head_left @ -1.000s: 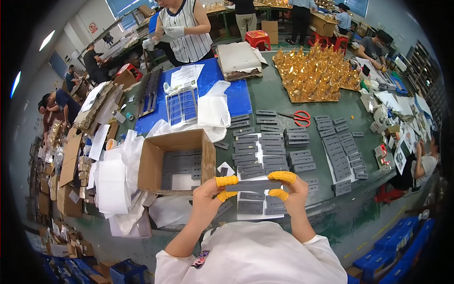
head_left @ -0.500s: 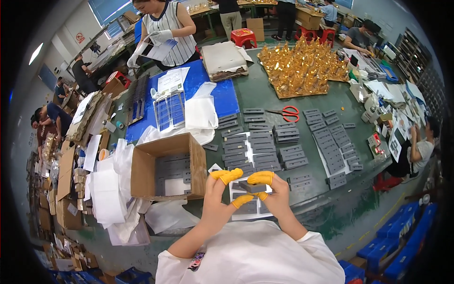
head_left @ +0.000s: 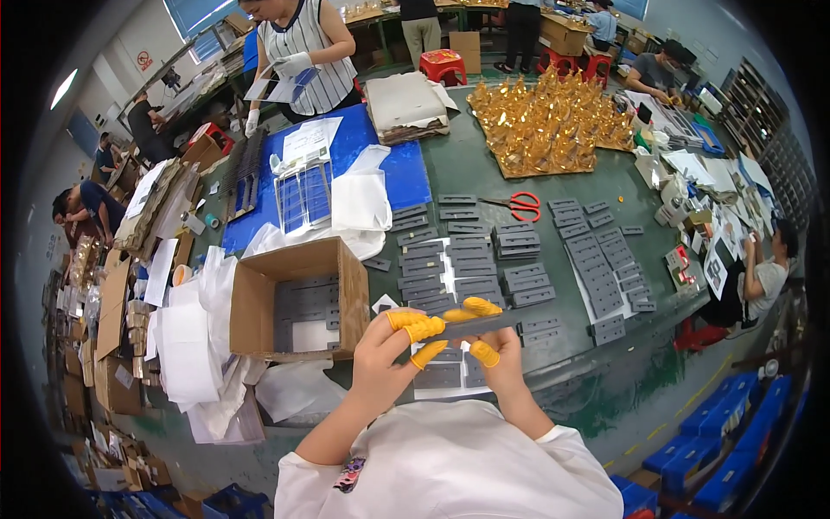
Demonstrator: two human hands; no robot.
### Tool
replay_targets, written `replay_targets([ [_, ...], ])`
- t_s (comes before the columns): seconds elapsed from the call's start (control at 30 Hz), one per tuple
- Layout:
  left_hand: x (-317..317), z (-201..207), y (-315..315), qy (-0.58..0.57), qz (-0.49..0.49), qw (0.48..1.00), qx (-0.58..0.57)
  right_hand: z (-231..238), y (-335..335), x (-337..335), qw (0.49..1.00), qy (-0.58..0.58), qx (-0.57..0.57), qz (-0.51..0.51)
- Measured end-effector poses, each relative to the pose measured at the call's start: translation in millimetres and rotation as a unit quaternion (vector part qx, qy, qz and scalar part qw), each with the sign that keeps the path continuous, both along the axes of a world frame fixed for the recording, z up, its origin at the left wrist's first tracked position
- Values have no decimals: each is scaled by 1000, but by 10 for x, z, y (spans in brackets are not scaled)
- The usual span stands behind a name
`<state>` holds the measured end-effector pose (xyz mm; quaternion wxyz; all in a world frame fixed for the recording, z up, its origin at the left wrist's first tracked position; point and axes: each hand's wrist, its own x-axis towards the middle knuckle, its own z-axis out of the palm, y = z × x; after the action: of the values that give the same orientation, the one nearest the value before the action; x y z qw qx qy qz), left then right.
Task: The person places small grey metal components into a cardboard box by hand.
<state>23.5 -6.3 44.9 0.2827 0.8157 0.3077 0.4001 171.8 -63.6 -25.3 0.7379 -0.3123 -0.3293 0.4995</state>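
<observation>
A dark grey slotted bar (head_left: 477, 325) is held level in front of my chest. My left hand (head_left: 393, 342), with yellow finger cots, is closed on the bar's left end. My right hand (head_left: 501, 348), also in yellow cots, has its fingers at the far upper edge and its thumb below, around the bar's right part; the contact is partly hidden. Below and beyond my hands, rows of similar grey bars (head_left: 475, 265) lie on white sheets. More bars lie inside the open cardboard box (head_left: 353, 294) to the left.
Red-handled scissors (head_left: 524, 206) lie beyond the bars. Gold-coloured pieces (head_left: 553, 130) crowd a board at the back. A blue sheet (head_left: 406, 169) carries papers and a wire rack. Crumpled white wrapping (head_left: 186, 337) surrounds the box's left side. A person in a striped top (head_left: 303, 52) stands across the table.
The bar has turned from a short, end-on look to lying lengthwise across my view. My left hand has moved slightly down and left. The person opposite has lowered one gloved hand.
</observation>
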Motion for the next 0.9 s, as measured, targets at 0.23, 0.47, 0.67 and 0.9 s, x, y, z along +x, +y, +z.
replay_targets([
  [0.23,-3,-126,-41,-15,-11,1000,-5,-25,-35,47,997,48,-27,48],
  [0.47,16,-165,-75,-64,-12,986,-156,10,-55,44,993,102,-30,50],
  [0.67,-8,-190,-57,-56,-19,983,-174,16,-44,55,990,120,-28,64],
  [0.9,-20,-250,-19,-50,-18,984,-169,17,-39,51,995,88,0,42],
])
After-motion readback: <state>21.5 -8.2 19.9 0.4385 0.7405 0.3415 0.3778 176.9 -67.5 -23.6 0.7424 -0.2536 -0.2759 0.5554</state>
